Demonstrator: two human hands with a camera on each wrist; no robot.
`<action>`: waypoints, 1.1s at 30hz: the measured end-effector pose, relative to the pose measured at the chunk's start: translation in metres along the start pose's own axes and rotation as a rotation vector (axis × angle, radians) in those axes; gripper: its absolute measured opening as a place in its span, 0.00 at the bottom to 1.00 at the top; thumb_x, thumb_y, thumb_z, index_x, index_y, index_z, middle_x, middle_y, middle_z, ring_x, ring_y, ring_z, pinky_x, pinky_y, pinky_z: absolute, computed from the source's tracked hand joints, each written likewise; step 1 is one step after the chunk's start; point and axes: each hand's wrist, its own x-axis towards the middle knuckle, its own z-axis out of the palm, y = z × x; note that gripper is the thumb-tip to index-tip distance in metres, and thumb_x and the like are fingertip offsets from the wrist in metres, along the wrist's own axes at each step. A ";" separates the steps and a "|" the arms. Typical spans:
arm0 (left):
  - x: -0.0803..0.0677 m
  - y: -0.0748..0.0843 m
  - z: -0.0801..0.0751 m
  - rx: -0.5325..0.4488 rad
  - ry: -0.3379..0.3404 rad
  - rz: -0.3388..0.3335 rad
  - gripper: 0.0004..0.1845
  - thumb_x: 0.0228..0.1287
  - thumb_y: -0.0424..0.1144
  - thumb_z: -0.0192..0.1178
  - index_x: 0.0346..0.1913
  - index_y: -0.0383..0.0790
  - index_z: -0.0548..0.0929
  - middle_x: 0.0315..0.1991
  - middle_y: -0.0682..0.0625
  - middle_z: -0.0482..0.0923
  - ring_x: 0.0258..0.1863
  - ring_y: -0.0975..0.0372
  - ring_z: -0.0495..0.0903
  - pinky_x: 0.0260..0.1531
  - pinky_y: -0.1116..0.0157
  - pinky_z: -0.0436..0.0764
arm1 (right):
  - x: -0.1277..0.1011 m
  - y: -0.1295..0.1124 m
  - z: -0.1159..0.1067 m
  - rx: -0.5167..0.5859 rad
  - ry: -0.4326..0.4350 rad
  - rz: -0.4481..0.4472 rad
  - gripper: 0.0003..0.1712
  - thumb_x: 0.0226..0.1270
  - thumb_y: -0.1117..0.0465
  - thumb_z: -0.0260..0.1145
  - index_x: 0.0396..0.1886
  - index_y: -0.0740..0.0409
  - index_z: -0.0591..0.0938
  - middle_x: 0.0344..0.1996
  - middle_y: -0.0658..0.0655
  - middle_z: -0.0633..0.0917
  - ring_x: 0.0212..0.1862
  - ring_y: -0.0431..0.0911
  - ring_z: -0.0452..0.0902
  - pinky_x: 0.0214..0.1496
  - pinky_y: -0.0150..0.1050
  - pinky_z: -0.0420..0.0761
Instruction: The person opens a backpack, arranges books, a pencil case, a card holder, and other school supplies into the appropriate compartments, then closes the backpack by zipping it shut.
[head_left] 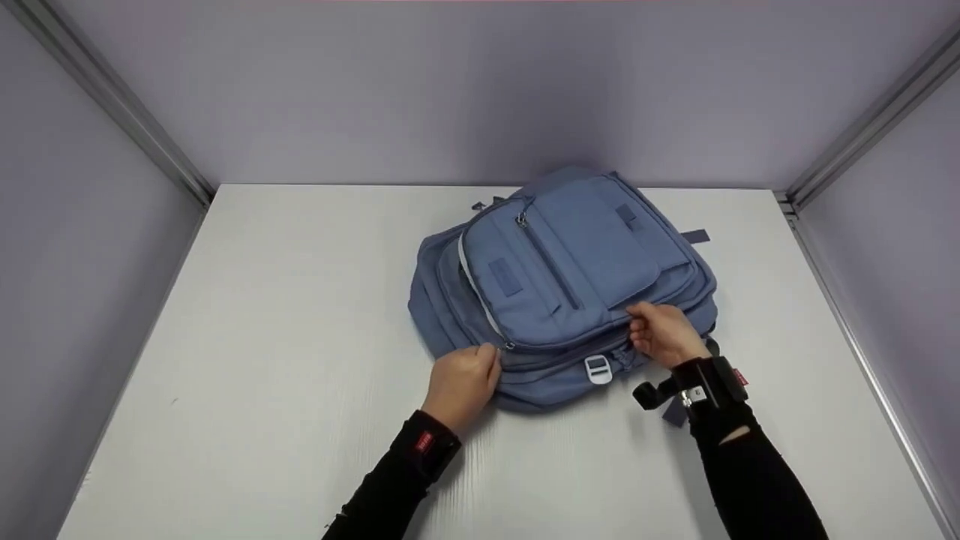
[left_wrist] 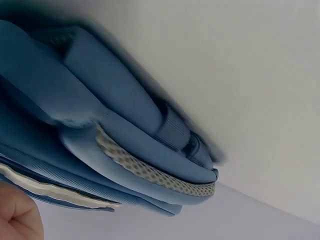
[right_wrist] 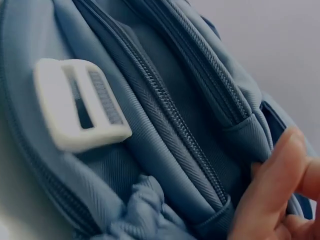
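A blue backpack [head_left: 607,240] lies front side up on the white table, tilted to the right. The curled fingers of my left hand [head_left: 461,381] are at its near left edge, against the zipper slider [head_left: 510,346] of the front compartment; they seem to pinch its pull, though the fingertips are hidden. Further right, my right hand [head_left: 664,334] pinches the fabric at the compartment's near side, thumb uppermost in the right wrist view. Between the hands sits a white buckle [right_wrist: 57,107]. A pale lining strip [head_left: 474,281] shows along the partly unzipped curve.
The white table [head_left: 285,315] extends on both sides of the bag. Grey panels [head_left: 375,90] wall it in at the back, left and right. Loose strap ends [head_left: 696,236] stick out at the bag's right. A mesh-edged part [left_wrist: 150,172] shows in the left wrist view.
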 end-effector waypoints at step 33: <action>0.021 0.015 -0.016 -0.138 -0.174 -0.163 0.17 0.62 0.40 0.66 0.18 0.42 0.74 0.15 0.51 0.78 0.15 0.59 0.79 0.17 0.61 0.74 | -0.029 0.064 0.118 0.110 0.176 -0.090 0.08 0.74 0.61 0.54 0.38 0.64 0.70 0.15 0.47 0.75 0.17 0.37 0.72 0.21 0.27 0.76</action>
